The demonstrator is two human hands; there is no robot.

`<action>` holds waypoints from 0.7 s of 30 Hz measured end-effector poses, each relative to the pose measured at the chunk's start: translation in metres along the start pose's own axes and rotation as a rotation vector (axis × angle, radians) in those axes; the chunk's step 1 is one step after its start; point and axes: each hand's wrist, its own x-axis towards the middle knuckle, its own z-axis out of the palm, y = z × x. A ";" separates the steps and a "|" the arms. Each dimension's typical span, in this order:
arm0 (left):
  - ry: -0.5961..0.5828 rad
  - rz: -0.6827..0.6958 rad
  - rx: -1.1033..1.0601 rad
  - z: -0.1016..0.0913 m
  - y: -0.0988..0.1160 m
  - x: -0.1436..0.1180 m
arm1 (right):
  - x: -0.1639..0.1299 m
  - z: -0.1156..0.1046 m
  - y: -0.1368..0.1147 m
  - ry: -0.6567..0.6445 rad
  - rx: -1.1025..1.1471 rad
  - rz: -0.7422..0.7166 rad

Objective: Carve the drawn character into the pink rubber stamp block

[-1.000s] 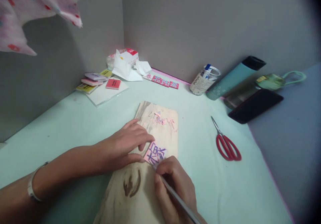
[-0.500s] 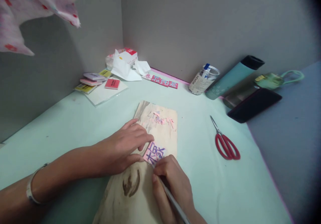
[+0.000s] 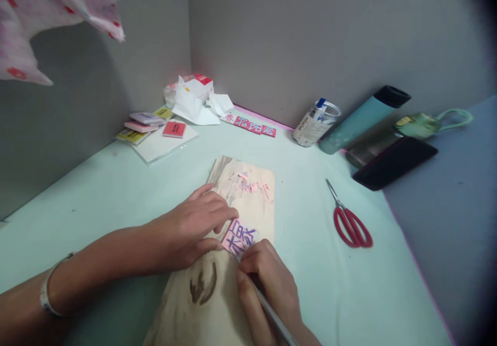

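Note:
A small pink rubber block (image 3: 239, 236) with purple character strokes lies on a pale wooden board (image 3: 258, 216). My left hand (image 3: 204, 219) grips its left side, thumb at the near corner and index finger at the far one. In my right hand (image 3: 267, 284) is a slim silver-grey craft knife (image 3: 274, 317), held like a pen. The knife's tip meets the near edge of the block, partly hidden by my fingers. Pink and purple shavings (image 3: 248, 183) are scattered over the far part of the board. A dark swirl marks the board's near part.
Red-handled scissors (image 3: 349, 222) lie to the right. Behind them are a black phone (image 3: 396, 162), a teal bottle (image 3: 363, 118) and a can (image 3: 315, 123). Finished-looking character pieces (image 3: 254, 126) line the back edge. Rubber blocks (image 3: 143, 121) and tissues (image 3: 190, 103) occupy the back left.
My right hand and the knife have shifted very slightly to the right. My left hand and the pink block stay in place.

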 end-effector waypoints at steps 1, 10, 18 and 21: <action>-0.001 0.000 0.001 0.000 0.000 0.000 | 0.000 0.000 0.000 -0.002 0.006 -0.002; 0.002 0.012 0.006 0.000 -0.005 -0.001 | -0.004 -0.003 0.000 -0.024 0.016 0.070; 0.023 -0.060 -0.024 0.002 -0.013 0.001 | 0.001 -0.011 -0.006 -0.034 0.003 0.131; 0.058 -0.022 -0.014 0.003 -0.012 0.002 | 0.002 -0.012 -0.007 -0.029 0.001 0.174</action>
